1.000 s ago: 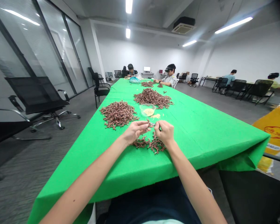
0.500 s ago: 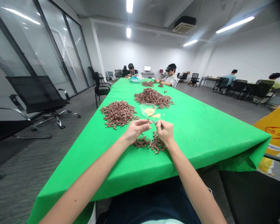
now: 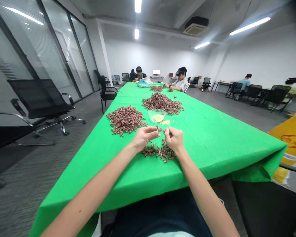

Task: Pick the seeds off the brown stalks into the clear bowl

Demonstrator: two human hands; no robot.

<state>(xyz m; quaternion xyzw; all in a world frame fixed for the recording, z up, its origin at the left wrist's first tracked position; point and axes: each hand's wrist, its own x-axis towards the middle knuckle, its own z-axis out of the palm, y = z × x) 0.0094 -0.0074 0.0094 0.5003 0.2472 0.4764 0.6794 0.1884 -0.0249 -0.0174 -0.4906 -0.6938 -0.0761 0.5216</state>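
My left hand is closed, pinching a small reddish-brown knobbly piece at its fingertips. My right hand grips a small thin metal tool, whose tip reaches the piece. Its exact kind is too small to make out. Just beyond the hands stands a clear plastic bowl holding pale yellow bits, and more yellow bits lie beside it. Below my hands are two small heaps of brown pieces, one on the left and one on the right.
Large piles of the same pieces lie at left and farther back on the green cloth. A co-worker sits at the far right side. A yellow bag stands at right, an office chair at left.
The metal tool's tip has shifted slightly against the small piece. Both hands stay almost in place, and the piles look the same.
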